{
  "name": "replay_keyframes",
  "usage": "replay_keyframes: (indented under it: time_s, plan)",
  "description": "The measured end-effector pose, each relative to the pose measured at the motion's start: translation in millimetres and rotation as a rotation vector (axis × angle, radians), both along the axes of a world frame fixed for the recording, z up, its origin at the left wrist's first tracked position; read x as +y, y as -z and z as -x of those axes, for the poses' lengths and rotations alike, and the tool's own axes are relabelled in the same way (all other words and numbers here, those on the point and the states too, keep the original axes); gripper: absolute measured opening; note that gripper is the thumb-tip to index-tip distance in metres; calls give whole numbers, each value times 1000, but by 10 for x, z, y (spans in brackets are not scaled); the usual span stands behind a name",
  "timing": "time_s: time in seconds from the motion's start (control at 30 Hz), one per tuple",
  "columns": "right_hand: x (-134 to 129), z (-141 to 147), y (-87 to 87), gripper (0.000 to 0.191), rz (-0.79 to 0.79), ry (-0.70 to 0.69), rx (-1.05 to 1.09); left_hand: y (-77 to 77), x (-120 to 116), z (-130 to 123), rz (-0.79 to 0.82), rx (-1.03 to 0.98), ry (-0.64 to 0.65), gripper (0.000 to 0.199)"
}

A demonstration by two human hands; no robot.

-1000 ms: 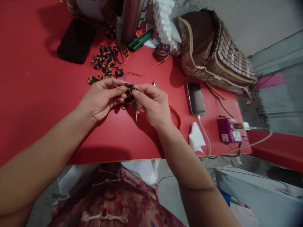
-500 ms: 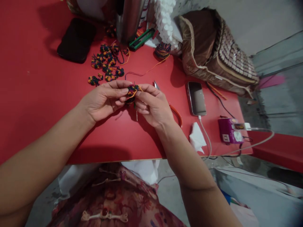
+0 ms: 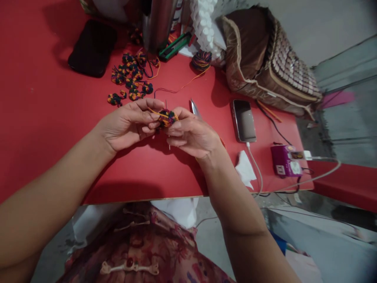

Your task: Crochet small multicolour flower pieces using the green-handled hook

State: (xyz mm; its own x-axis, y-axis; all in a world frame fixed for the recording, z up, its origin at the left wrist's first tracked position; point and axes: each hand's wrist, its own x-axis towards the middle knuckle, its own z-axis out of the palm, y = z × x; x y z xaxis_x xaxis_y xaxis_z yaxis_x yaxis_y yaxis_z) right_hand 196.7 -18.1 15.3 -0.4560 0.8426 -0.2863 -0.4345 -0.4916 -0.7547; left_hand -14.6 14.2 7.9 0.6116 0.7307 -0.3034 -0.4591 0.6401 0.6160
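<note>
A small crocheted piece (image 3: 169, 118) in orange, purple and dark green yarn is held between my two hands above the red table. My left hand (image 3: 131, 122) pinches its left side, with an orange strand running from the fingertips across the piece. Closed on the right side is my right hand (image 3: 196, 133). A thin needle-like rod (image 3: 169, 147) shows upright below the piece and again above it; its middle is hidden, and I cannot make out its tip. Several similar crocheted pieces (image 3: 132, 72) lie beyond my left hand. Yarn trails from a small ball (image 3: 201, 60).
Scissors (image 3: 194, 108) lie partly hidden behind my right hand. A phone (image 3: 244, 121) on a cable, a crumpled tissue (image 3: 245, 169) and a purple adapter box (image 3: 282, 161) are at right. A dark case (image 3: 92, 48), a metal flask (image 3: 159, 27), a green cutter (image 3: 175, 47) and a brown bag (image 3: 250, 51) stand farther back.
My right fingers have shifted lower on the crocheted piece, exposing more of it. The orange strand now stretches up to my left fingertips. The right hand covers more of the scissors' orange handle.
</note>
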Motion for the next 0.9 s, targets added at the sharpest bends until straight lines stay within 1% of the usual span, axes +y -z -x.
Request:
replay_keyframes:
  time_s: [0.1, 0.23, 0.33, 0.43, 0.5, 0.57, 0.63, 0.7, 0.8, 0.87, 0.9]
  plan:
    - [3, 4, 14, 39, -28, 26, -39, 9, -1, -5, -11, 4, -40, 21]
    - [-20, 42, 21, 38, -105, 136, -155, 2, 2, -23, -10, 42, -111, 18]
    - [-37, 70, 14, 32, -131, 186, -219, -44, -5, -36, 33, 28, -129, 18]
    - [-28, 73, 33, 29, -155, 184, -265, -104, -15, -46, 82, 27, -117, 19]
    - [-11, 62, 86, 28, -228, 218, -342, -130, -18, -53, 93, 38, -131, 19]
    - [4, 48, 173, 30, -390, 302, -454, -139, -19, -64, 83, 57, -186, 23]
    - [5, 37, 268, 37, -629, 396, -571, -141, -21, -80, 73, 78, -245, 28]
    - [-14, 37, 338, 36, -847, 432, -721, -143, -24, -96, 76, 86, -274, 31]
    - [-48, 48, 368, 25, -1138, 436, -873, -148, -34, -111, 79, 88, -279, 33]
    - [-48, 53, 358, 19, -1273, 424, -891, -146, -41, -112, 65, 88, -274, 33]
    - [-42, 53, 350, 17, -1313, 429, -877, -142, -45, -111, 51, 87, -264, 32]
